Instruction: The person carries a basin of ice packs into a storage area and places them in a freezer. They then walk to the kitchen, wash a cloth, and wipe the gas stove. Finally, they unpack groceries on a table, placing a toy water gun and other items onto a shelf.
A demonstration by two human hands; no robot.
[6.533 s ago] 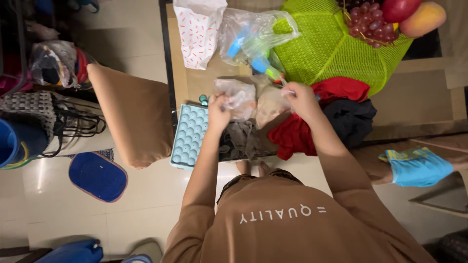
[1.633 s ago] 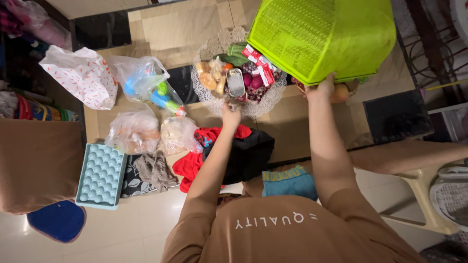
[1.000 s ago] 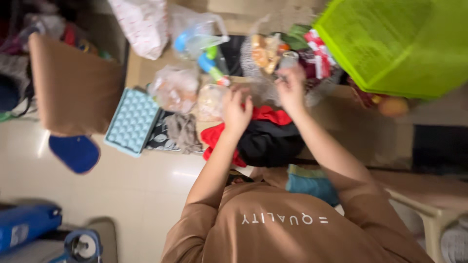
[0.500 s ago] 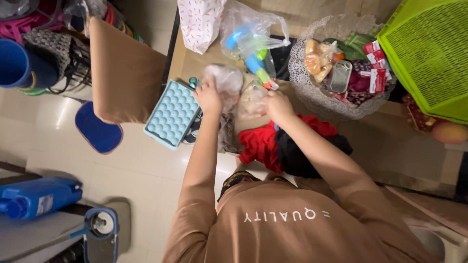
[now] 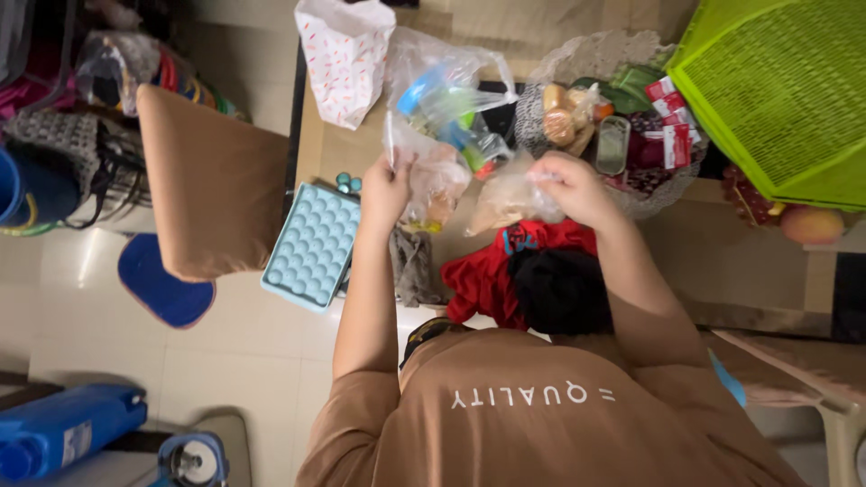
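My left hand [image 5: 386, 188] pinches the top of a clear plastic bag [image 5: 437, 185] with brownish contents, lifted just above the table. My right hand [image 5: 572, 187] grips a second clear plastic bag [image 5: 510, 198] of pale contents beside it. Both bags hang over a red cloth [image 5: 487, 275], a black cloth [image 5: 561, 290] and a grey cloth [image 5: 413, 267] lying on the wooden table [image 5: 722, 271]. A light blue ice cube tray [image 5: 313, 243] sits at the table's left edge, close to my left forearm.
Behind the bags stand a white patterned paper bag [image 5: 345, 56], a clear bag of coloured items [image 5: 451, 95] and a lace-lined basket of packets and jars [image 5: 622, 135]. A green mesh basket [image 5: 780, 90] lies tipped at right above fruit [image 5: 810, 224]. A brown chair [image 5: 212, 180] stands left.
The view swung from the green basket and the lace-lined basket back to the table's left part. Both hands came down from the baskets and took hold of the two clear bags.
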